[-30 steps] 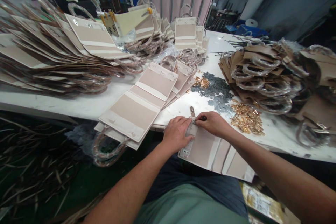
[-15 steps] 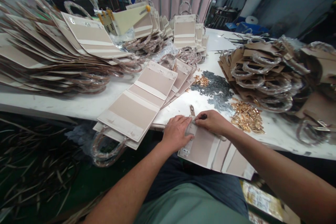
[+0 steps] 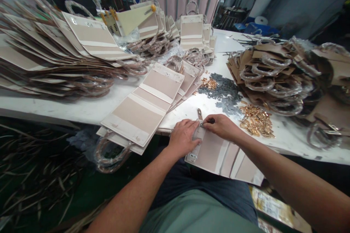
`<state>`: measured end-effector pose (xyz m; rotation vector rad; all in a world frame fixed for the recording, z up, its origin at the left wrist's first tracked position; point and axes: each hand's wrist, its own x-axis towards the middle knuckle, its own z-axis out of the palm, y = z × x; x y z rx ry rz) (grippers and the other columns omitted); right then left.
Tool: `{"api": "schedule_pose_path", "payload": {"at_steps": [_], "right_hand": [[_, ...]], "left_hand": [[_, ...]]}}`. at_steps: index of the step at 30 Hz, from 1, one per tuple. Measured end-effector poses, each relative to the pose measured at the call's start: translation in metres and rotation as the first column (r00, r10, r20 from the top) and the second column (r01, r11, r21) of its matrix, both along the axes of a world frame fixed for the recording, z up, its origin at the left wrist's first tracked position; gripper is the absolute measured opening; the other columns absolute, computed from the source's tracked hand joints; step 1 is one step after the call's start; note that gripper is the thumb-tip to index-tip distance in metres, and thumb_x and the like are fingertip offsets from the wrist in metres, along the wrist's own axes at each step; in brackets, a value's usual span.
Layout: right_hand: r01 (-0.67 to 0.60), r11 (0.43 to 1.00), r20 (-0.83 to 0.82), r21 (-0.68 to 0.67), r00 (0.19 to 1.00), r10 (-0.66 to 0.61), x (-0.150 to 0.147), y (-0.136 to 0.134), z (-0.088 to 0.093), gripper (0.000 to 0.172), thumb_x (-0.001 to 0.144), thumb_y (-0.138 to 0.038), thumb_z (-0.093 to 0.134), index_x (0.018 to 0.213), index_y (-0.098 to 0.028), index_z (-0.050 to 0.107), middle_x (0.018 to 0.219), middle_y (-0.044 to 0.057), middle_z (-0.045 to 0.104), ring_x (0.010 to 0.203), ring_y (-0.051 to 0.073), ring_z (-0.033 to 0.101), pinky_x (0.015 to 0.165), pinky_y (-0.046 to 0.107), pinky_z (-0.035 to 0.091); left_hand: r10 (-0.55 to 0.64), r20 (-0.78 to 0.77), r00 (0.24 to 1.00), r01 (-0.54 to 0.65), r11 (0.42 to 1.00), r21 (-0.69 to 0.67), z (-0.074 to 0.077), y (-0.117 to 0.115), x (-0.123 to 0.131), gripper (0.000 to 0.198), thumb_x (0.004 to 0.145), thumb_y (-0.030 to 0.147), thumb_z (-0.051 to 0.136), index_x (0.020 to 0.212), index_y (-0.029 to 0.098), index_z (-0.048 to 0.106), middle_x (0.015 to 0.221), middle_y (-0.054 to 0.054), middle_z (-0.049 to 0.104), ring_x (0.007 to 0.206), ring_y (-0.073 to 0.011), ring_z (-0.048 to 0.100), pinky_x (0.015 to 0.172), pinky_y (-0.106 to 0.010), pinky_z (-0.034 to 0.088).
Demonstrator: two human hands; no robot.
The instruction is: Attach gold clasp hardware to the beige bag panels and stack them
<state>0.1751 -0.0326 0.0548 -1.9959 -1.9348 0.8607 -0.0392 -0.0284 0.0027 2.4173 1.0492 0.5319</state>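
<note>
A beige bag panel (image 3: 210, 149) with pale strips lies over the front edge of the table, partly above my lap. My left hand (image 3: 183, 139) rests on its left end, fingers stretched out and thumb apart, pressing it down. My right hand (image 3: 222, 126) is closed in a pinch at the panel's upper edge, beside a small metal fitting (image 3: 201, 124). Something dark shows inside the right fingers, too covered to name. A brown strap tab with metal on it (image 3: 199, 113) sticks out beyond the panel. Another small metal plate (image 3: 193, 157) sits at the panel's lower left corner.
Beige bag panels (image 3: 142, 105) with wrapped handles overhang the table edge at left; a big stack (image 3: 54, 51) lies behind. Gold metal pieces (image 3: 257, 121) and grey flat plates (image 3: 222, 89) are heaped beyond my hands. Brown bag parts with wrapped handles (image 3: 273, 72) are piled at right.
Very little differs. Both hands stay at the same places on the panel, and the whole view has shifted slightly.
</note>
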Motion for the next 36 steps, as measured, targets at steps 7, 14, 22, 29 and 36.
{"api": "schedule_pose_path", "payload": {"at_steps": [7, 14, 22, 29, 36], "right_hand": [[0.015, 1.000, 0.092, 0.022, 0.996, -0.017, -0.001, -0.001, -0.007, 0.012, 0.091, -0.029, 0.069, 0.093, -0.025, 0.080, 0.093, 0.002, 0.077, 0.088, 0.023, 0.069, 0.077, 0.030, 0.044], [0.012, 1.000, 0.143, 0.015, 0.990, -0.014, -0.003, -0.002, -0.005, 0.012, 0.091, -0.028, 0.068, 0.090, -0.024, 0.079, 0.090, 0.003, 0.076, 0.085, 0.023, 0.068, 0.075, 0.031, 0.043], [0.078, 0.996, 0.101, 0.043, 0.991, -0.082, -0.003, 0.001, -0.011, 0.008, 0.085, -0.025, 0.072, 0.092, -0.023, 0.070, 0.086, 0.001, 0.073, 0.079, 0.020, 0.064, 0.069, 0.029, 0.041], [0.136, 0.991, 0.058, -0.017, 0.989, -0.134, -0.007, 0.002, -0.009, 0.005, 0.083, -0.025, 0.073, 0.082, -0.024, 0.069, 0.079, -0.002, 0.071, 0.074, 0.019, 0.062, 0.065, 0.028, 0.038], [0.135, 0.991, 0.000, -0.002, 0.991, -0.135, 0.000, 0.002, -0.012, 0.005, 0.082, -0.026, 0.076, 0.086, -0.023, 0.073, 0.084, 0.000, 0.074, 0.080, 0.020, 0.065, 0.067, 0.028, 0.040]], "left_hand": [[-0.002, -0.001, 1.000, 0.002, 1.000, -0.008, 0.000, 0.000, 0.000, 0.072, 0.084, 0.038, 0.083, 0.149, 0.020, 0.057, 0.145, -0.008, 0.066, 0.138, -0.0304, 0.051, 0.114, -0.046, 0.042], [0.002, -0.003, 1.000, -0.002, 1.000, -0.028, 0.006, 0.000, 0.000, 0.071, 0.084, 0.038, 0.083, 0.148, 0.020, 0.058, 0.145, -0.007, 0.066, 0.138, -0.0306, 0.051, 0.114, -0.047, 0.042], [0.079, 0.019, 0.997, -0.078, 0.996, -0.049, 0.006, 0.001, 0.005, 0.054, 0.092, 0.039, 0.073, 0.142, 0.022, 0.063, 0.136, -0.008, 0.072, 0.131, -0.0284, 0.057, 0.110, -0.043, 0.046], [0.126, -0.181, 0.975, -0.166, 0.960, -0.224, 0.030, 0.038, 0.021, 0.055, 0.094, 0.038, 0.066, 0.145, 0.019, 0.059, 0.102, -0.006, 0.080, 0.100, -0.0269, 0.072, 0.085, -0.034, 0.051], [-0.032, -0.337, 0.941, -0.086, 0.940, -0.330, 0.049, 0.068, 0.039, 0.020, 0.087, 0.036, 0.069, 0.076, 0.020, 0.072, 0.088, -0.009, 0.077, 0.092, -0.0272, 0.073, 0.073, -0.031, 0.046]]}}
